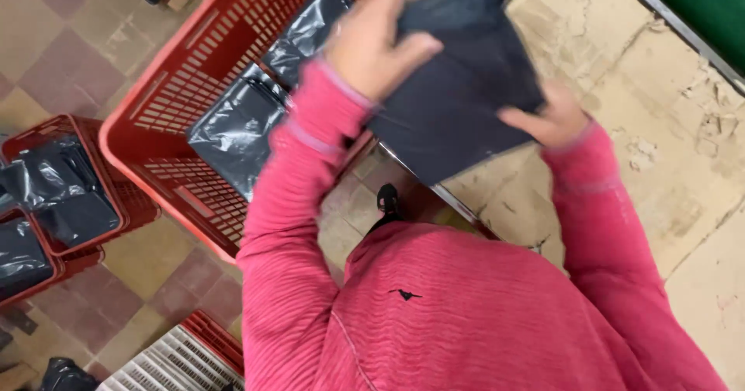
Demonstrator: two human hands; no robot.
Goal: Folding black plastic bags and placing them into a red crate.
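From your head camera, your left hand (372, 46) grips the top edge of a dark flat package (454, 88), thumb pressed on its face, while your right hand (551, 119) holds its lower right edge. You hold it up between the red basket (167, 104) of black bags (237, 131) and the worn surface (660, 127).

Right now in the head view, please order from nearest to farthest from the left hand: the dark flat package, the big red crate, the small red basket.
From the left hand:
1. Dark flat package, held in it.
2. Big red crate, just beyond, left.
3. Small red basket, far left on the floor.
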